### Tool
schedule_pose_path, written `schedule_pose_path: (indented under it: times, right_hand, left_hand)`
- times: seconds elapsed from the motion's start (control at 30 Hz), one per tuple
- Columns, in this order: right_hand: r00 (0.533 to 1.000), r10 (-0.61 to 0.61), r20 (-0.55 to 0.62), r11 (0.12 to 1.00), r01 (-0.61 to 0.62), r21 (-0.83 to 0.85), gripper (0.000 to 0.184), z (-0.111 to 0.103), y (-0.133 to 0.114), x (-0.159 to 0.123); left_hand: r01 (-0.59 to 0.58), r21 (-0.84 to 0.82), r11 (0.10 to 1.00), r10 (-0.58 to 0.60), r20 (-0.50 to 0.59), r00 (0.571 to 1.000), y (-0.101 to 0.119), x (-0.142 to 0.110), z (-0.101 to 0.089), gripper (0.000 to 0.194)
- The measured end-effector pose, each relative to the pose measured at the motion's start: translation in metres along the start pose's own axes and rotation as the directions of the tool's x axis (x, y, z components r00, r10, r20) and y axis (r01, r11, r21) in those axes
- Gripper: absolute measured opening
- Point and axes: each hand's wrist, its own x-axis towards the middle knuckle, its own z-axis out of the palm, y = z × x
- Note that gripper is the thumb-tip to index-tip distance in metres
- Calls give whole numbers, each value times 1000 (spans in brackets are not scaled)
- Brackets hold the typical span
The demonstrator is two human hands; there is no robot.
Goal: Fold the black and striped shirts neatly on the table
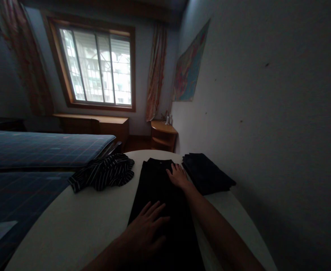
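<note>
On white table (97,222) | black garment (156,180) running near-to-far, curved end farthest | left grip (147,227), right grip (178,175): fingers spread, nothing clasped

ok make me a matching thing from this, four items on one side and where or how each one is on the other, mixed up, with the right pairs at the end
Column one
1. striped cloth
2. dark stack
3. map
4. right hand

Column two
A. hung on the wall
B. resting on the far part of the black garment
C. rumpled, on the left side of the table
D. folded, to the right of the black garment

Right pairs: 1-C, 2-D, 3-A, 4-B
</note>
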Motion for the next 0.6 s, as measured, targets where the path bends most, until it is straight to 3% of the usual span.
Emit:
schedule_pose_path:
  times: [0.13, 0.3, 0.43, 0.6]
  right_hand:
    - [993, -83, -82, 996, 84, 7, 71, -2, -10, -47]
    - [976, -215, -23, 976, 216, 33, 69, 11, -20, -101]
    - [969, -246, -9, 969, 246, 34, 63, 17, -26, -106]
    - [968, -250, 12, 968, 250, 23, 58, 16, -28, -91]
  left_hand:
    - [10, 22, 1000, -10, -3, 1000, 1, 1, 0, 52]
    - [-22, 34, 999, 24, -64, 998, 4, 0, 0, 44]
    - [8, 51, 999, -2, -121, 993, 5, -1, -1, 38]
    - [143, 90, 986, -117, -250, 961, 0, -5, -7, 33]
